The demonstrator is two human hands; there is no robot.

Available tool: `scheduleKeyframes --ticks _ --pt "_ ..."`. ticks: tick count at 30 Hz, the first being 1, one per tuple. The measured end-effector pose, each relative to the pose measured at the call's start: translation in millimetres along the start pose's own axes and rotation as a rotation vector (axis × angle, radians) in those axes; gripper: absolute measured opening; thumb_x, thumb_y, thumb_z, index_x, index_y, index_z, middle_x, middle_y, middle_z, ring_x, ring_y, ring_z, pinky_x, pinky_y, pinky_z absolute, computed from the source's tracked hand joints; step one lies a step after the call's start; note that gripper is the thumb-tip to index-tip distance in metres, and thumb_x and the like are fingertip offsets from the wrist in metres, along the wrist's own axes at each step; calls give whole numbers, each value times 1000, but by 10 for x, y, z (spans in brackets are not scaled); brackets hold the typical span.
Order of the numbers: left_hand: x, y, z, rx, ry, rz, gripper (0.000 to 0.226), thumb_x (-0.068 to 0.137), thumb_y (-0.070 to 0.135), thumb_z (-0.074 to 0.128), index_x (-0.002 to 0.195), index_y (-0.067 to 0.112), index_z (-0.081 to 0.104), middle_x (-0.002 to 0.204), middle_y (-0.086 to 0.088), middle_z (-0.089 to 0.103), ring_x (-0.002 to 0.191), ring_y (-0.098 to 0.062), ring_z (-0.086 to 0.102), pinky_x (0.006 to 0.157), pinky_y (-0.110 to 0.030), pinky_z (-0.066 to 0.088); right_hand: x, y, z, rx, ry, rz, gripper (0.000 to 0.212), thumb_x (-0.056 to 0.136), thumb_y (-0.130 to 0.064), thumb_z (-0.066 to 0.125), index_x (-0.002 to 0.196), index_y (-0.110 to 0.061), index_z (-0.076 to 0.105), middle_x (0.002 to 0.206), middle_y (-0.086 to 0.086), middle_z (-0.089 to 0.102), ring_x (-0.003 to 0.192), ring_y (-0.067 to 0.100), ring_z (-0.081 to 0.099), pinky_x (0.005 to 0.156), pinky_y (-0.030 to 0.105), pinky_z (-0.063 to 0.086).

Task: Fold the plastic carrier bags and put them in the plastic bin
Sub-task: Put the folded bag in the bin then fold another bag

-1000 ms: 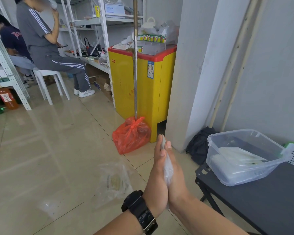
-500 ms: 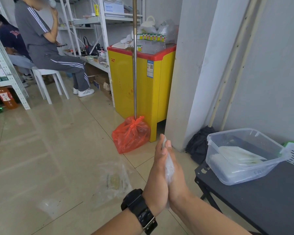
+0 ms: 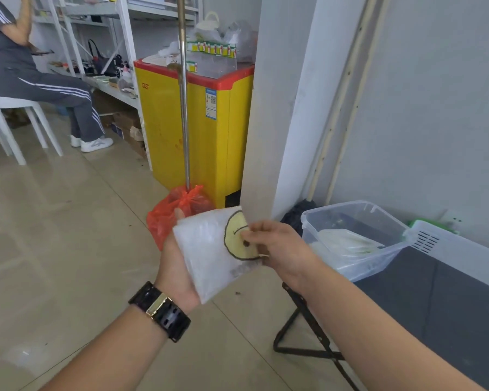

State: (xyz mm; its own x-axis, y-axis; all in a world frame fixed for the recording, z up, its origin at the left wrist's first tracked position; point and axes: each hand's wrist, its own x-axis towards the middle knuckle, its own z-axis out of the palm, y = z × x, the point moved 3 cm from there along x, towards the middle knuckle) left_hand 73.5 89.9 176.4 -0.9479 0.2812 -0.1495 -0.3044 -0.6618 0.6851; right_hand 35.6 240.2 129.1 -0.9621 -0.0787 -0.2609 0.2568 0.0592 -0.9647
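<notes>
A folded white plastic carrier bag [image 3: 209,249] with a yellow smiley face printed on it lies flat on my left hand [image 3: 175,273], palm up beneath it. My right hand [image 3: 277,249] pinches the bag's right edge, thumb on the smiley. To the right, a clear plastic bin [image 3: 378,266] stands on the corner of a dark folding table [image 3: 449,306]. Folded pale bags [image 3: 347,244] lie inside the bin. The bag in my hands is left of the bin and in front of it.
A white pillar [image 3: 271,108] rises just behind my hands. A yellow freezer [image 3: 198,131] with a red lid, a metal pole [image 3: 184,108] and a red bag [image 3: 175,213] stand to its left. A seated person [image 3: 40,80] is at far left. A white perforated crate [image 3: 463,252] sits beside the bin.
My palms were pressed together upright around the bag. Now they have come apart, the bag lies flat on my left palm and my right hand grips its edge. The camera has tilted down.
</notes>
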Motion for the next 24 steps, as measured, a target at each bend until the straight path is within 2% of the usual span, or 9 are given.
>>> scheduleKeyframes --ticks 2,5,7,9,12,15,18,20,24 --pt "47 -222 -183 43 -69 -22 69 97 63 24 123 17 68 122 -12 68 109 -28 68 93 -44 54 -7 -28 -171 -55 75 -18 21 91 -12 67 106 1 69 89 10 70 82 24 63 75 37 53" --pt "199 -277 -368 260 -7 -58 63 93 63 32 132 20 57 123 -12 68 111 -31 67 92 -50 53 -31 -172 -538 -126 271 -115 6 91 -12 67 93 -7 69 79 5 67 69 19 59 61 28 50" --pt "200 -306 -357 367 15 -39 58 93 57 38 132 17 53 117 -15 70 104 -36 69 84 -50 57 -6 -266 -899 -89 464 -192 7 92 -8 65 99 -10 64 79 5 65 58 21 57 45 24 50" --pt "200 -372 -398 416 -1 -5 55 95 55 36 132 16 51 115 -15 71 101 -36 70 78 -47 59 27 -319 -1360 -74 733 -262 15 93 -5 60 106 -12 57 81 6 64 54 23 58 37 22 49" --pt "185 -350 -336 462 21 -5 55 96 54 34 130 16 53 113 -15 72 98 -35 71 71 -43 59 191 -194 -2085 -247 1033 -237 11 94 -5 53 102 -11 57 86 12 65 58 26 64 39 26 50" --pt "201 -406 -378 533 33 -40 54 98 53 31 127 15 56 109 -16 73 95 -35 71 67 -42 59 489 68 -2427 -547 918 -33 15 94 -11 55 95 1 64 79 19 68 49 20 65 61 34 56" --pt "202 -376 -422 681 61 -75 51 98 54 33 122 17 58 105 -16 73 91 -35 72 66 -43 60 695 251 -2373 -888 626 143 15 93 -15 56 88 -3 64 75 15 67 64 27 64 61 29 49" --pt "226 -323 -514 922 65 -91 44 98 54 34 118 22 57 106 -13 72 90 -31 73 72 -45 59 771 279 -2322 -1104 542 235 14 92 -13 55 95 -4 65 85 13 65 79 29 61 74 33 49" --pt "279 -177 -859 1584 20 -159 38 93 65 32 107 36 52 101 4 64 93 -17 66 90 -41 53 804 243 -2240 -1310 564 351 31 94 -15 51 122 -2 58 114 18 63 108 36 59 102 46 46"
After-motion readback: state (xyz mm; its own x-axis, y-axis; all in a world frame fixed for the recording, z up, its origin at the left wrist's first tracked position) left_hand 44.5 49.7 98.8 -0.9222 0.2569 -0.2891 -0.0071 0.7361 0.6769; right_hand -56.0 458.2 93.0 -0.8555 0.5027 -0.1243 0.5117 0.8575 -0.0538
